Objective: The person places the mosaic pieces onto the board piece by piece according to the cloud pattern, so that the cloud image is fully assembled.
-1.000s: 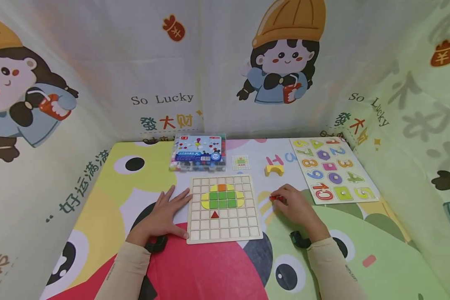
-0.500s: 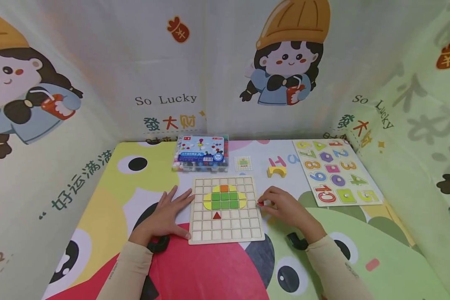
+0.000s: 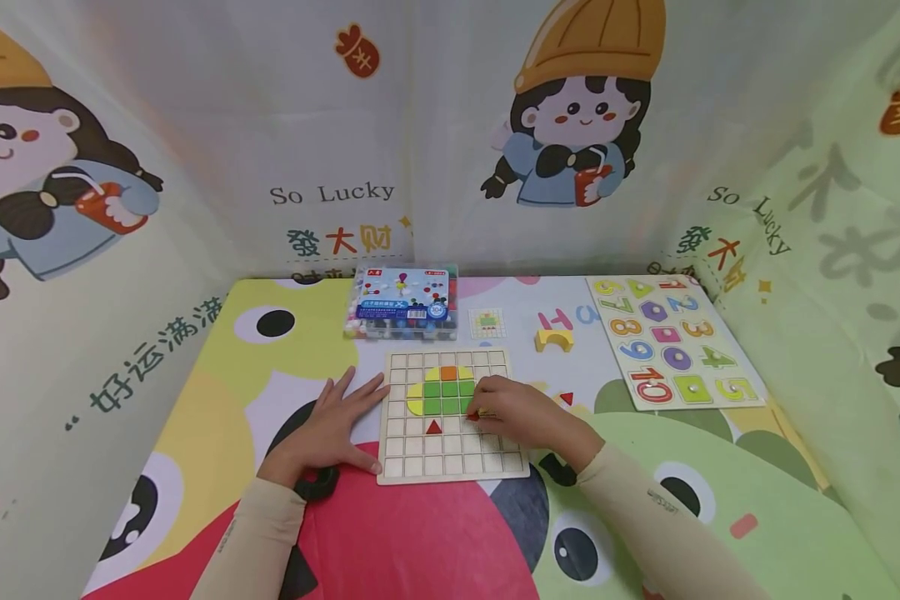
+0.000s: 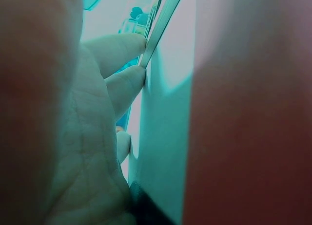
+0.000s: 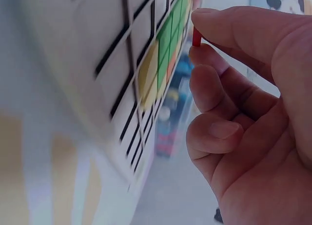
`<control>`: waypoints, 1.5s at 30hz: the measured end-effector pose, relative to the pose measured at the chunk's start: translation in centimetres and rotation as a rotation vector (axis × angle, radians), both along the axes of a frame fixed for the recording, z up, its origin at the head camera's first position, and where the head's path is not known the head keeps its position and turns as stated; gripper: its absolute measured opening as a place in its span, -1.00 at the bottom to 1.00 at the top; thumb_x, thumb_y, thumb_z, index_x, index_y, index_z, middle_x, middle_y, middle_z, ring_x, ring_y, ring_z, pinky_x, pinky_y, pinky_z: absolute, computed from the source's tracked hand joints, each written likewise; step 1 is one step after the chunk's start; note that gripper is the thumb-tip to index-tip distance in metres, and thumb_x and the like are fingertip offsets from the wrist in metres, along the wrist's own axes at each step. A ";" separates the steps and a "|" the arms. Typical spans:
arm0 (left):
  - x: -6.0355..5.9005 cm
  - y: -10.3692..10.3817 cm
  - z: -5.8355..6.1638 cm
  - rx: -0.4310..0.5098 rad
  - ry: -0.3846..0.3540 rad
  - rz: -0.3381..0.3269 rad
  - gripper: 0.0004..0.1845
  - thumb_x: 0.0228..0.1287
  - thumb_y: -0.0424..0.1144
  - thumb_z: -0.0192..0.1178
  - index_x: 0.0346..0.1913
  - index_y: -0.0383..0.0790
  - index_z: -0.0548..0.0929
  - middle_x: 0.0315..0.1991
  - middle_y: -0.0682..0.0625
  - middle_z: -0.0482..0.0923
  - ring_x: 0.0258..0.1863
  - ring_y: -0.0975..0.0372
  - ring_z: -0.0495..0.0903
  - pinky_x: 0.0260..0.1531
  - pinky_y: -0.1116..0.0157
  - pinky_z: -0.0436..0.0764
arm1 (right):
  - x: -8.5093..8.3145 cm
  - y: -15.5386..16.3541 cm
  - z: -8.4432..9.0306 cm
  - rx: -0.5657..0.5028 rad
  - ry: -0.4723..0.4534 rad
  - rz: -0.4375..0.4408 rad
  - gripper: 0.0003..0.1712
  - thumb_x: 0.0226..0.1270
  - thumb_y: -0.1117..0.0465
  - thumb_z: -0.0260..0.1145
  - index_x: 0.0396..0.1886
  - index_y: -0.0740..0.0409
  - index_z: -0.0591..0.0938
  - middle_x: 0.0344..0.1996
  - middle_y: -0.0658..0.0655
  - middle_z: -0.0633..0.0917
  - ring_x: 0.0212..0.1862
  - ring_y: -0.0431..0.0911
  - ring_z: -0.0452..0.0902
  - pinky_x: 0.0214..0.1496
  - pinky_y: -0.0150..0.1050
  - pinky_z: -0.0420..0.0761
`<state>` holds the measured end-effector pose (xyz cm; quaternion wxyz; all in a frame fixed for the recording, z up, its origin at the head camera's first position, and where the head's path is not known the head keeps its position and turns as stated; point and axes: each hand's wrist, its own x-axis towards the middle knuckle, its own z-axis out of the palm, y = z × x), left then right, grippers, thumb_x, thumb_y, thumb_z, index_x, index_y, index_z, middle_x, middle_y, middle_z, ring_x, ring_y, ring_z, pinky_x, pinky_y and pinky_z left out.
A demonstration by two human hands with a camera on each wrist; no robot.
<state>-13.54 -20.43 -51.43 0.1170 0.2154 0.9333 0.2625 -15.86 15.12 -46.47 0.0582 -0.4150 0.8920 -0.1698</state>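
A square wooden grid board (image 3: pixel 412 468) lies on the table in front of me. Green square tiles (image 3: pixel 441 398), an orange square (image 3: pixel 448 373) and yellow rounded tiles (image 3: pixel 416 404) form a shape on it, with a red triangle (image 3: pixel 433 427) one row lower. My left hand (image 3: pixel 328 433) lies spread out, fingertips and thumb at the board's left edge. Between thumb and forefinger, my right hand (image 3: pixel 521 414) pinches a thin red piece (image 5: pixel 197 37) close over the board, just below the green tiles. That hand covers the shape's right end in the head view.
Another red triangle (image 3: pixel 567 399) lies on the table right of the board. Behind the board are a clear plastic box (image 3: pixel 402 304), a small pattern card (image 3: pixel 487 322) and a yellow arch block (image 3: pixel 553 340). A number puzzle board (image 3: pixel 675 342) lies at the back right.
My right hand has carried the red piece left from the table onto the board's area, uncovering the red triangle on the table. My left hand has stayed at the board's edge.
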 end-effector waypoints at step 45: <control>0.1 0.1 -0.3 -0.008 0.001 0.010 0.36 -0.28 0.36 0.63 0.68 0.07 0.24 0.75 0.04 0.03 0.73 -0.21 -0.33 0.62 -0.36 -0.33 | 0.4 -2.9 -0.9 0.059 -0.029 0.048 -0.81 0.46 0.11 0.47 0.00 -0.03 0.84 -0.02 -0.02 0.73 0.06 -0.16 0.63 0.13 -0.24 0.73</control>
